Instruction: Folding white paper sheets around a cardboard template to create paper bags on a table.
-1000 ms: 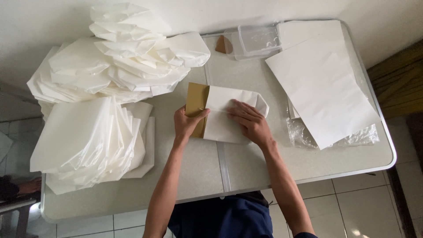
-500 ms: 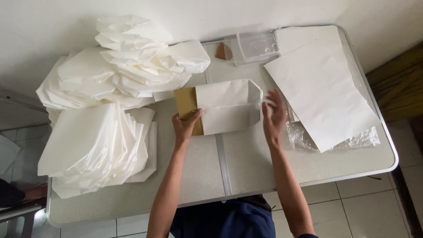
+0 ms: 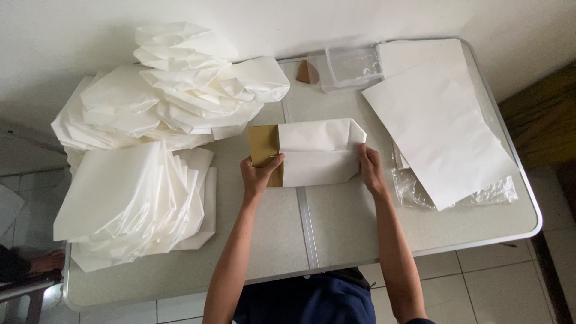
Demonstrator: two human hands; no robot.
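Fingers of our left hand (image 3: pixel 259 175) are pinched on the brown end of a folded white paper bag (image 3: pixel 318 153) — thumb on top, the rest curled under the edge. Our right hand (image 3: pixel 371 169) lies flat against the bag's right end, fingers stretched along the edge, pressing rather than clenched. We see the bag lying flat in the middle of the pale surface (image 3: pixel 336 219), just above its centre seam. To our left sits a stack of white folded sheets (image 3: pixel 135 201), and behind it a looser heap of white paper (image 3: pixel 180 90). On our right — large white sheets (image 3: pixel 438 129) over crinkled clear plastic (image 3: pixel 414 186). At the far edge stands a clear plastic box (image 3: pixel 351 66).
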